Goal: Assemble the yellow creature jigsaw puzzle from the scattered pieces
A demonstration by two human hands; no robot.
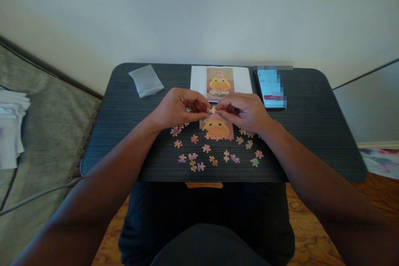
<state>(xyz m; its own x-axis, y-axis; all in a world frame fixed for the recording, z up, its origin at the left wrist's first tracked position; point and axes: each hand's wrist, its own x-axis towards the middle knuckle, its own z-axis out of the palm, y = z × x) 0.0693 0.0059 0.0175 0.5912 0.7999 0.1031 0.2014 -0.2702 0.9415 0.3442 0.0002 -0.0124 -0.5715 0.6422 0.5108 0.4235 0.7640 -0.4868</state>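
Observation:
My left hand (179,108) and my right hand (245,111) meet above the middle of a small dark table (124,133). Both pinch one small puzzle piece (212,110) between their fingertips. Just below them lies a partly joined puzzle (216,129) with a yellow figure on a pink ground. Several loose pink and orange pieces (205,148) are scattered on the table in front of it. Behind the hands lies a white sheet with the reference picture (220,82).
A phone (270,89) with a lit screen lies at the back right of the table. An empty clear plastic bag (146,80) sits at the back left. A grey carpet with white folded paper (11,129) is to the left. A wall stands right behind the table.

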